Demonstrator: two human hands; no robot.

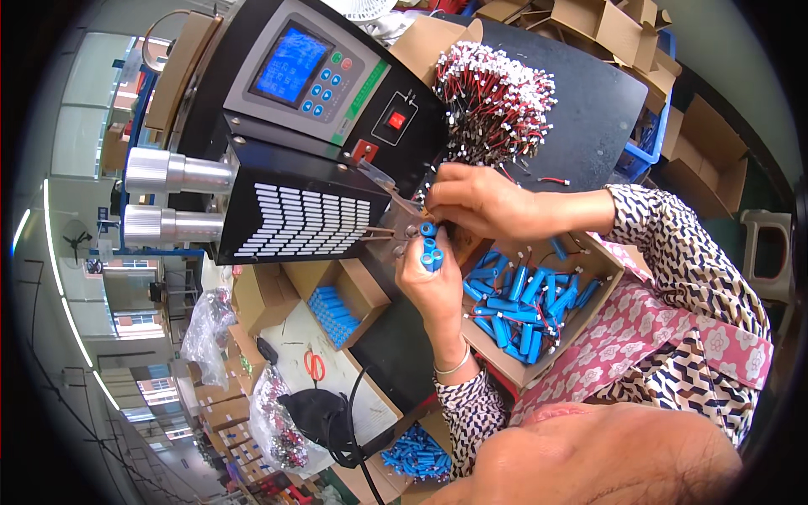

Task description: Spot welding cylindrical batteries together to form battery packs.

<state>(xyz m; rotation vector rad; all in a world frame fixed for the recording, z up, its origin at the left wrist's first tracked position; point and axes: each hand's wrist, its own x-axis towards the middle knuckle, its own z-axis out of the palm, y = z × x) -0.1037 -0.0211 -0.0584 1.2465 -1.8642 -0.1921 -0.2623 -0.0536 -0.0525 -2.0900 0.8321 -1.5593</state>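
My left hand (433, 282) is closed around several blue cylindrical battery cells (429, 252), their ends facing up beside the thumb. Just above it, my right hand (484, 202) is bent in a pinch close to the cell ends; whatever its fingertips hold is hidden. Two thin metal electrode rods (381, 233) stick out of a black spot welder (299, 210) and reach toward the cells. A small clear shield (379, 175) hangs by the rods. Below my right forearm, an open carton holds blue cells with red and black leads (526, 307).
Beyond my right hand lies a heap of red and black leads with white connectors (497, 93) on the dark table (581, 101). A box of upright blue cells (332, 316), orange-handled scissors (314, 366) and a black cable (353, 417) are at the lower left. More blue cells (417, 454) fill a lower box.
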